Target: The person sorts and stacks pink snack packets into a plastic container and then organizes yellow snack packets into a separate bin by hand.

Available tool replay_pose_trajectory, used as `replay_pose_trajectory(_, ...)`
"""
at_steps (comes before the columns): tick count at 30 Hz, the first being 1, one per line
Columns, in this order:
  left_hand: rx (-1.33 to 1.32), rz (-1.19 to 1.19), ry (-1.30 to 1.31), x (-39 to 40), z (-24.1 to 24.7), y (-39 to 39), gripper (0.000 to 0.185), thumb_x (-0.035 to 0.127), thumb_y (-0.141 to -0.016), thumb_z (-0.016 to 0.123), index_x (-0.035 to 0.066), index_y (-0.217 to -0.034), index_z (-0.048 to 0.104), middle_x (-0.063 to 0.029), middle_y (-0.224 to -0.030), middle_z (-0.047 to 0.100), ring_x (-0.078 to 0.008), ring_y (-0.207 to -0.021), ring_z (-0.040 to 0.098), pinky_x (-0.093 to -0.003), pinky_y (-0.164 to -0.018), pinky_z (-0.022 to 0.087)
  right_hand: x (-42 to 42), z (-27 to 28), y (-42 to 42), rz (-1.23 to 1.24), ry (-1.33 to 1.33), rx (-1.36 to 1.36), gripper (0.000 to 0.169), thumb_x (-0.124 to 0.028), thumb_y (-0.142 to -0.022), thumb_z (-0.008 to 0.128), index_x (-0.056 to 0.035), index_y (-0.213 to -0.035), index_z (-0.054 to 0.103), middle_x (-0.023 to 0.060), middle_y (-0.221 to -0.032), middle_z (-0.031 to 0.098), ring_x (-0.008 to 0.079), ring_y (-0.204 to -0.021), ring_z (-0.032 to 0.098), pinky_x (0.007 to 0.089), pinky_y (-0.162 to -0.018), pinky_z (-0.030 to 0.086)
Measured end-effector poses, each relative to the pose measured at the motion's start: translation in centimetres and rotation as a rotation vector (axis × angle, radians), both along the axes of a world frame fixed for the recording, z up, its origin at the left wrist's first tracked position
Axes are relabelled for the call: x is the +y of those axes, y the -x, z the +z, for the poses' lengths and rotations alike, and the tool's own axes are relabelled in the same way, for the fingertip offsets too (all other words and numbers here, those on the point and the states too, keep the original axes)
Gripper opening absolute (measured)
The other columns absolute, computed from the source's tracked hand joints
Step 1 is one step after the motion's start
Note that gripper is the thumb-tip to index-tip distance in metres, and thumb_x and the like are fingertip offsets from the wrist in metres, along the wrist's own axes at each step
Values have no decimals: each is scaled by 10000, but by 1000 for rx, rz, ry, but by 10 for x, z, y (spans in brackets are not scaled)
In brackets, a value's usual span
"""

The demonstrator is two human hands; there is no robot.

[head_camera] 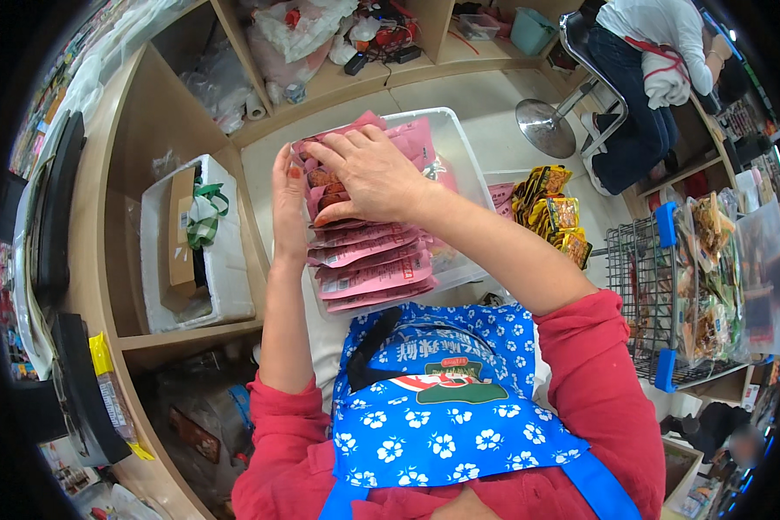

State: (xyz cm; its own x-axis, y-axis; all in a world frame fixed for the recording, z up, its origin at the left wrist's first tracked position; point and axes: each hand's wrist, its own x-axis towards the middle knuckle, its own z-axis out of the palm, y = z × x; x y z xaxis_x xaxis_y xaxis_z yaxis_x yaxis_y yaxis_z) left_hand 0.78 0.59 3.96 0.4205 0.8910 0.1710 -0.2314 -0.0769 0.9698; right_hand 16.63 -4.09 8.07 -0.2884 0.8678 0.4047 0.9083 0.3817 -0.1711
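Note:
Pink printed food pouches [377, 276] stand in an overlapping row along the left side of a translucent plastic bin [471, 162]. My right hand [380, 175] lies on top of the pouches towards the far end, fingers spread, its palm side hidden. Upright at the bin's left edge, my left hand [289, 201] rests against the sides of the pouches. Whether either hand grips a pouch cannot be told. Just right of the bin, yellow and black food packets [552, 211] lie beside another pink pouch [502, 197].
A wooden shelf unit [188, 338] on the left holds a white foam box [227, 279] with cardboard inside. To the right stands a wire basket [643, 279] of packaged food. A person [650, 84] sits on a metal-based stool [546, 127] at the upper right.

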Motion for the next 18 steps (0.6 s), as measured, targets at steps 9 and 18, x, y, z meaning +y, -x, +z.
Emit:
replay_pose_trajectory(9,120,6,-7,8,-18,1,515,344,-982,530,125,-1433,412,-147,-1512,304,-272,-1439,212,-372,-1155,208,-17,-6,-65,-470,-231,982,589,-468,-930,561,-47,-1334,479,189,-1336,518,304,-1225,502,393,-1033,378)
replay_pose_trajectory(18,63,23,58,-1,-4,2,672,220,-978,534,149,-1525,150,-110,-1476,329,-226,-1340,349,-367,-1119,279,-14,-50,-36,-266,343,1261,799,-554,-950,486,11,-1474,272,208,-1450,411,315,-1305,435,360,-1078,331)
